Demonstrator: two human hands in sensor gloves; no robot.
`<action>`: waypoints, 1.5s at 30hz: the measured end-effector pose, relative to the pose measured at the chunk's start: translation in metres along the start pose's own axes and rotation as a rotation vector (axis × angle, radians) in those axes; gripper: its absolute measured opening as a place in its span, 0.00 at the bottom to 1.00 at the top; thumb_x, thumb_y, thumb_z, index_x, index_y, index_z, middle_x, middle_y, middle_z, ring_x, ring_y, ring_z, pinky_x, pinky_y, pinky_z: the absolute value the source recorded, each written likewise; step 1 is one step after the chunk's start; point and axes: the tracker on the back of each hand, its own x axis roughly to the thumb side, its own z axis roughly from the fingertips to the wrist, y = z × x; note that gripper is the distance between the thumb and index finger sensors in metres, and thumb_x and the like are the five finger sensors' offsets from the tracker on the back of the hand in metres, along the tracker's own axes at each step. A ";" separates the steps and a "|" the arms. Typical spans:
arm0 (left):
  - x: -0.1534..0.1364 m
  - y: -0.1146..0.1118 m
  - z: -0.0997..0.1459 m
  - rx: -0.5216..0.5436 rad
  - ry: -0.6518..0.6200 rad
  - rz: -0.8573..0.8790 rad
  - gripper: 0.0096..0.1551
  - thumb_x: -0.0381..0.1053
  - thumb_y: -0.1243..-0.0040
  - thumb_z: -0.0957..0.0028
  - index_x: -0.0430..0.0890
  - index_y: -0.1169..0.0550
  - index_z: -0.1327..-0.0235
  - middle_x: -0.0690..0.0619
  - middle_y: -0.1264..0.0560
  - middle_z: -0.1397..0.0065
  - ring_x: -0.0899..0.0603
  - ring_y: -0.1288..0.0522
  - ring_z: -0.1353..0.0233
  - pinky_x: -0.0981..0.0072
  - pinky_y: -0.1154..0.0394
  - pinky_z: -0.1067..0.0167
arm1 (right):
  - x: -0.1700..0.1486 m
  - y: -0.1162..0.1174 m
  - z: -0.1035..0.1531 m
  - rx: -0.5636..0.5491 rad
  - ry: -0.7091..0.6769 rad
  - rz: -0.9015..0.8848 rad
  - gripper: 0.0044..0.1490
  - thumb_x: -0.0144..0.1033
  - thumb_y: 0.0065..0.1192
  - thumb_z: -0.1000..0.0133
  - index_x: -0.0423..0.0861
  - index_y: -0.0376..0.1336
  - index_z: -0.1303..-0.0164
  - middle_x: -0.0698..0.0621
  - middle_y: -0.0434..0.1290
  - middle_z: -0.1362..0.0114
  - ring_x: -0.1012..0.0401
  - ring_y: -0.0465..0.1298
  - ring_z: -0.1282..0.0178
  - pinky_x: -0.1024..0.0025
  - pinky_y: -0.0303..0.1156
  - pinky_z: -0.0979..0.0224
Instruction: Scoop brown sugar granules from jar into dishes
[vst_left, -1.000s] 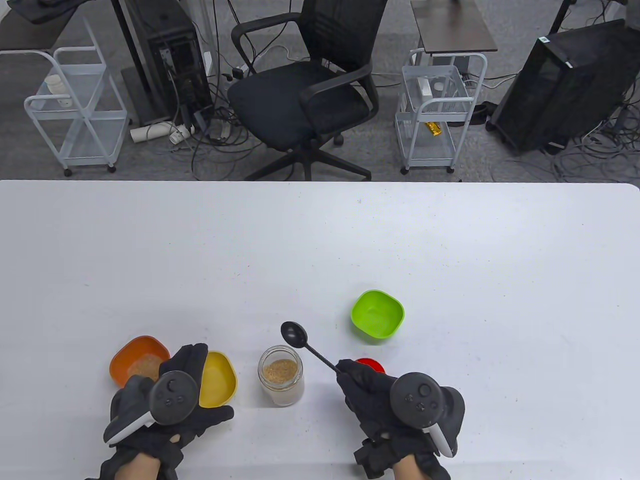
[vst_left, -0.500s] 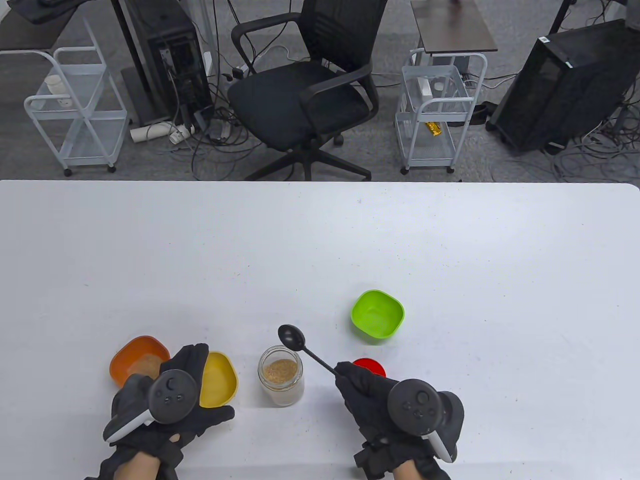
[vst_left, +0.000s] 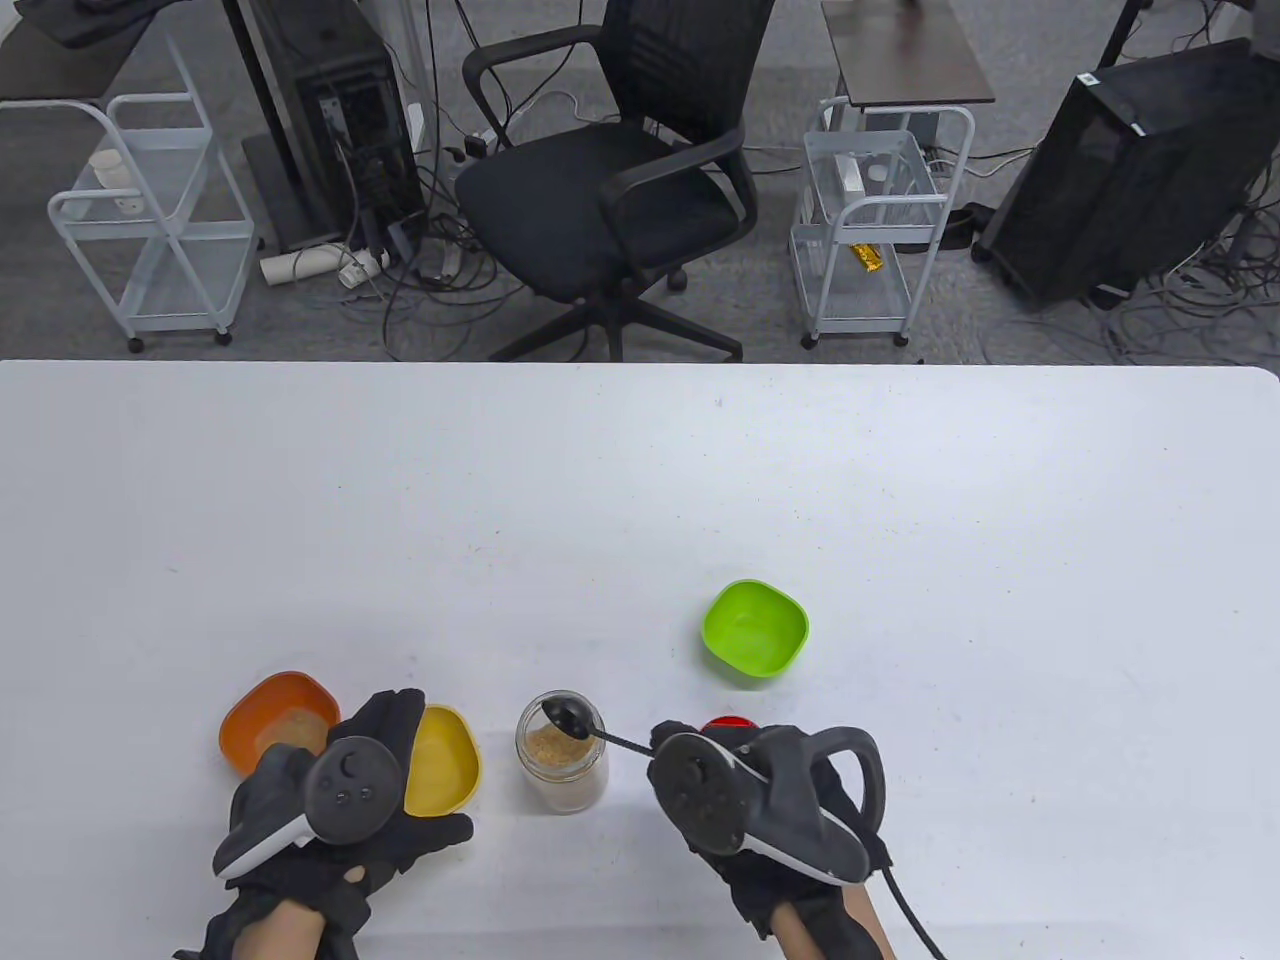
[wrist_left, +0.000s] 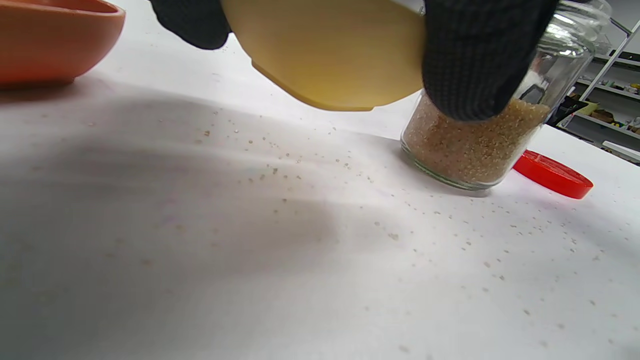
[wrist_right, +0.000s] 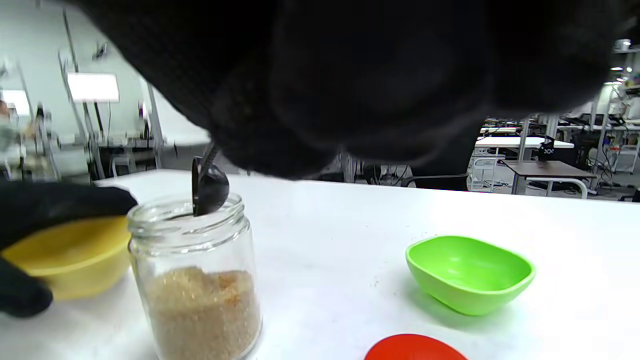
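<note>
1. My right hand (vst_left: 760, 790) grips the spoon (vst_left: 568, 716) — bowl at the jar (vst_left: 562, 765) mouth; dig deep, lift level.
2. My left hand (vst_left: 340, 800) holds the yellow dish (vst_left: 445, 762) — keep it close beside the jar.

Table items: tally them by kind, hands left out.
Dishes: 3, orange, yellow, green
Jar: 1
Spoon: 1
Red lid: 1
Total: 6

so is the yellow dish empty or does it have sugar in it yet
Empty, as far as it shows: the yellow dish held by the left hand has a bare interior, unlike the orange dish.
</note>
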 end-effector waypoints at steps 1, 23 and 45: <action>0.000 0.000 0.000 -0.003 0.000 -0.002 0.75 0.70 0.29 0.48 0.31 0.57 0.14 0.28 0.55 0.13 0.22 0.46 0.18 0.40 0.34 0.21 | 0.006 -0.002 -0.004 0.020 -0.007 0.033 0.23 0.49 0.69 0.44 0.53 0.77 0.43 0.59 0.87 0.67 0.62 0.84 0.80 0.61 0.85 0.58; 0.005 -0.003 -0.004 -0.042 -0.004 -0.040 0.75 0.71 0.30 0.47 0.30 0.58 0.15 0.27 0.56 0.13 0.22 0.46 0.18 0.40 0.35 0.21 | 0.075 0.009 -0.064 0.289 -0.032 0.461 0.23 0.49 0.68 0.44 0.53 0.76 0.43 0.60 0.86 0.68 0.62 0.84 0.79 0.61 0.85 0.57; 0.007 -0.004 -0.006 -0.069 -0.001 -0.043 0.75 0.71 0.31 0.47 0.29 0.58 0.15 0.26 0.56 0.13 0.22 0.46 0.19 0.40 0.35 0.21 | 0.005 0.025 -0.077 0.529 0.097 -0.244 0.25 0.48 0.66 0.42 0.47 0.76 0.42 0.61 0.85 0.70 0.63 0.83 0.81 0.61 0.85 0.59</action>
